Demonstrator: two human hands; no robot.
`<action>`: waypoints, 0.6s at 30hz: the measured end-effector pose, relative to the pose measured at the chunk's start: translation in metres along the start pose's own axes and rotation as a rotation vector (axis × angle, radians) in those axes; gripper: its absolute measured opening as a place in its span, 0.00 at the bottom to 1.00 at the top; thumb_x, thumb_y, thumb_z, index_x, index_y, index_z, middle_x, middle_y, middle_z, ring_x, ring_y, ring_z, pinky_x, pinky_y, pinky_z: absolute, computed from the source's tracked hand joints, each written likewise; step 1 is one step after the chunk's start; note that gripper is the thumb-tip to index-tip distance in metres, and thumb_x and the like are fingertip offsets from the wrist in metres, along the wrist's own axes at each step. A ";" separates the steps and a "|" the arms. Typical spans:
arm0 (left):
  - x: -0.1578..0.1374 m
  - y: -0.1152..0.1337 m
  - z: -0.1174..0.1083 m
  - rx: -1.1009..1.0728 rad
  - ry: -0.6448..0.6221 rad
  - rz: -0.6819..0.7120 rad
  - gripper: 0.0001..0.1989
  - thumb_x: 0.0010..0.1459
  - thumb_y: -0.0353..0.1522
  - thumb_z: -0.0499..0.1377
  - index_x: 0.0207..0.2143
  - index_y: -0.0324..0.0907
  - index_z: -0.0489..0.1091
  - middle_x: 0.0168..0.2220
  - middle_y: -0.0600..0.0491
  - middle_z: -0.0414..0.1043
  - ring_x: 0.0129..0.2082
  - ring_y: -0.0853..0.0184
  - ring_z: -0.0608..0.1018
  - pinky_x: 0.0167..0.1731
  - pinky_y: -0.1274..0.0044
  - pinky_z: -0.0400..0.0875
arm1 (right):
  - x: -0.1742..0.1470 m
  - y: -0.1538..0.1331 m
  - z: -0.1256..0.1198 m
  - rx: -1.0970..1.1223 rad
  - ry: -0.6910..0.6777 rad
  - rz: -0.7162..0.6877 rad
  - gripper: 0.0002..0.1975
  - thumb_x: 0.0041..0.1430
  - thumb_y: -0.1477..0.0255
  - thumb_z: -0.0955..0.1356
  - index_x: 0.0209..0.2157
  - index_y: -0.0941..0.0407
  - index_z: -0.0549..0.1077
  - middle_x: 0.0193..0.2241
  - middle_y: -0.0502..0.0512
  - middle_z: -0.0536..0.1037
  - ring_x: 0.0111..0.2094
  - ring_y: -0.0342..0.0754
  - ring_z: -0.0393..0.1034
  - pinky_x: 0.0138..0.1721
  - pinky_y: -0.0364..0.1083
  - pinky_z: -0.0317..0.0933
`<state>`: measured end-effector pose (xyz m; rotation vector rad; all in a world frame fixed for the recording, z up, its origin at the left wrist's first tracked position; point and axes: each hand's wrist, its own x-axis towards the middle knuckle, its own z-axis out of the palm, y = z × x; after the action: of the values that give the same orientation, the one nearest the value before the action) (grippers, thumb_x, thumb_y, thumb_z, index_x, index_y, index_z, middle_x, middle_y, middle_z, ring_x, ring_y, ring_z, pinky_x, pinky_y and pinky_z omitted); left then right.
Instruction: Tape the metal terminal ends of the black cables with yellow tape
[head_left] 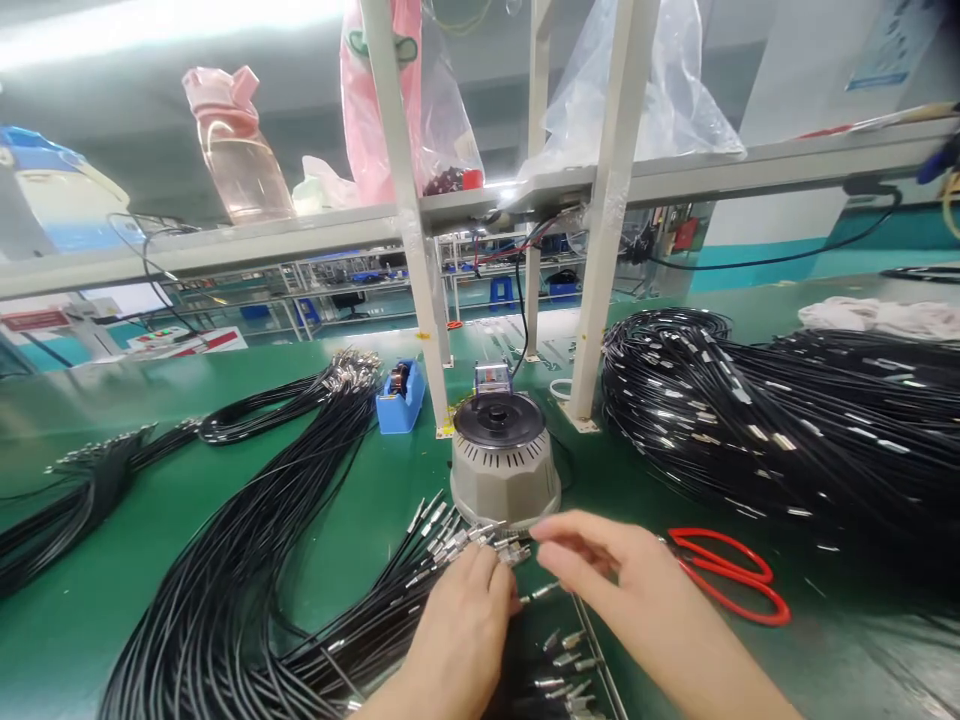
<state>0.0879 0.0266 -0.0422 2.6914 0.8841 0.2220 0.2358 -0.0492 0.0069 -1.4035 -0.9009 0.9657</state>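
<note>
Lying before us on the glossy green tabletop (352, 520) are slim, supple black cables (367, 630) with bright metal tips. Our left hand (465, 610) curls over them just behind the tips; its fingertips are hidden, so we cannot tell whether it grips. Our right hand (630, 575) is just beside it, thumb and fingers parted, with nothing visible between them. Beyond sits a faceted grey machine (504, 480) with a round black top, near a blue tape holder (400, 408). To the right we see red-looped scissors (739, 573) and a thick, coiled heap (697, 420) of black cable.
</note>
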 end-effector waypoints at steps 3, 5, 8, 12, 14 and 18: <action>-0.008 -0.007 0.003 -0.127 0.017 0.028 0.08 0.59 0.19 0.53 0.34 0.37 0.69 0.33 0.48 0.75 0.29 0.63 0.76 0.30 0.75 0.71 | 0.024 -0.013 0.035 0.297 0.001 0.109 0.11 0.55 0.73 0.72 0.41 0.60 0.78 0.27 0.53 0.81 0.24 0.42 0.70 0.26 0.40 0.61; -0.011 -0.012 0.003 -0.227 0.039 0.051 0.07 0.61 0.22 0.52 0.34 0.38 0.68 0.28 0.52 0.75 0.24 0.68 0.74 0.25 0.79 0.69 | 0.041 -0.017 0.062 0.452 0.001 0.172 0.11 0.60 0.74 0.69 0.44 0.62 0.75 0.33 0.58 0.82 0.26 0.42 0.73 0.26 0.40 0.63; -0.011 -0.016 0.002 -0.344 0.084 0.111 0.10 0.64 0.26 0.50 0.32 0.40 0.69 0.25 0.54 0.74 0.23 0.69 0.74 0.25 0.81 0.69 | 0.065 -0.021 0.101 0.663 0.060 0.184 0.06 0.65 0.74 0.67 0.41 0.62 0.72 0.38 0.56 0.79 0.33 0.43 0.76 0.34 0.43 0.69; -0.012 -0.018 0.003 -0.420 0.127 0.176 0.13 0.61 0.27 0.51 0.26 0.41 0.71 0.25 0.52 0.76 0.24 0.67 0.76 0.26 0.80 0.71 | 0.095 -0.023 0.133 0.813 0.161 0.181 0.07 0.67 0.70 0.66 0.40 0.61 0.72 0.38 0.53 0.77 0.37 0.45 0.75 0.36 0.46 0.71; -0.013 -0.018 0.005 -0.440 0.154 0.187 0.10 0.57 0.26 0.52 0.28 0.41 0.73 0.29 0.52 0.78 0.27 0.66 0.77 0.29 0.79 0.72 | 0.105 -0.024 0.140 0.838 0.209 0.186 0.08 0.67 0.70 0.66 0.41 0.60 0.72 0.38 0.53 0.76 0.36 0.44 0.74 0.35 0.46 0.70; -0.010 -0.017 0.013 -0.460 0.204 0.152 0.02 0.52 0.26 0.60 0.29 0.40 0.73 0.29 0.55 0.78 0.29 0.67 0.78 0.31 0.80 0.73 | 0.098 -0.029 0.144 0.804 0.168 0.217 0.07 0.67 0.71 0.65 0.37 0.60 0.72 0.33 0.50 0.75 0.29 0.41 0.71 0.29 0.41 0.66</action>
<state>0.0731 0.0309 -0.0605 2.3274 0.5897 0.6572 0.1383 0.0966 0.0288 -0.8690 -0.1753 1.1752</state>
